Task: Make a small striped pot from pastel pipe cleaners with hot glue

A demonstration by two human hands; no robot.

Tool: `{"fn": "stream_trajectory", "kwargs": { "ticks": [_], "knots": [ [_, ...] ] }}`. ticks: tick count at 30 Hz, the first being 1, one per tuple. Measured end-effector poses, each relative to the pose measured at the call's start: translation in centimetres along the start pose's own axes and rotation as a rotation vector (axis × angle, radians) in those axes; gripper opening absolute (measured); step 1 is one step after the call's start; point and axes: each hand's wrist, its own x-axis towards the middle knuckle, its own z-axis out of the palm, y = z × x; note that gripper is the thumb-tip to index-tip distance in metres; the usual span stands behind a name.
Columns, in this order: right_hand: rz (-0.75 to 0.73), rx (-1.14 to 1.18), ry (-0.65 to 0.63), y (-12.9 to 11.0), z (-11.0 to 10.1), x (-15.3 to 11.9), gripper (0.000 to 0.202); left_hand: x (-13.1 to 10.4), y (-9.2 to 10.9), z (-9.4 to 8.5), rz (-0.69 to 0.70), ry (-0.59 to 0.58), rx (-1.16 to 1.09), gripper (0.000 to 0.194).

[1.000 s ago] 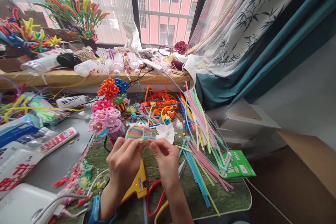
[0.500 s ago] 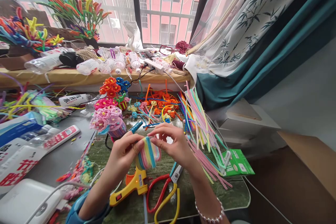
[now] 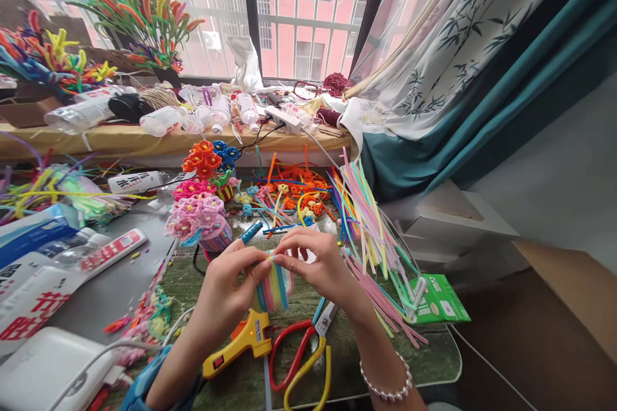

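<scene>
My left hand (image 3: 234, 284) and my right hand (image 3: 319, 266) meet over the table's near part, holding a small pastel piece of pipe cleaners (image 3: 276, 293) striped blue, yellow and pink. Thumb and forefinger of each hand pinch at its upper edge, and the fingertips almost touch. My fingers cover part of the rim. Just below lies a yellow glue gun (image 3: 241, 344), with red- and yellow-handled scissors (image 3: 303, 350) to its right. A teal pen-like stick (image 3: 251, 232) pokes out behind my left hand.
Pink pipe-cleaner flowers (image 3: 197, 215) stand left of centre. Loose pipe cleaners (image 3: 366, 218) spread at the right beside a green packet (image 3: 438, 298). Bottles (image 3: 161, 121) and a power strip (image 3: 283, 119) line the sill. A white device (image 3: 53, 366) with a cable sits front left.
My two hands' fingertips have come closer together at the top of the striped piece. Its upper edge is now more covered by my fingers. The things on the table have not moved.
</scene>
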Motion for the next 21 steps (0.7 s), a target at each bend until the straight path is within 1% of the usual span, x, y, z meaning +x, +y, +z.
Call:
{"fn": "stream_trajectory", "kwargs": {
  "ticks": [6,13,16,21],
  "knots": [
    [-0.011,0.003,-0.015,0.42,-0.25,0.28,0.024,-0.02,-0.09,0.20,-0.006,-0.003,0.021,0.029],
    [-0.044,-0.013,-0.102,0.62,-0.87,0.86,0.024,-0.05,-0.22,0.29,0.013,-0.039,0.058,0.030],
    [-0.038,-0.013,-0.095,0.43,-0.85,0.87,0.025,0.01,-0.09,0.23,0.024,-0.045,0.065,0.030],
    [-0.054,-0.028,-0.048,0.43,-0.50,0.73,0.022,0.16,0.13,0.17,0.027,-0.042,0.055,0.033]
  ]
}}
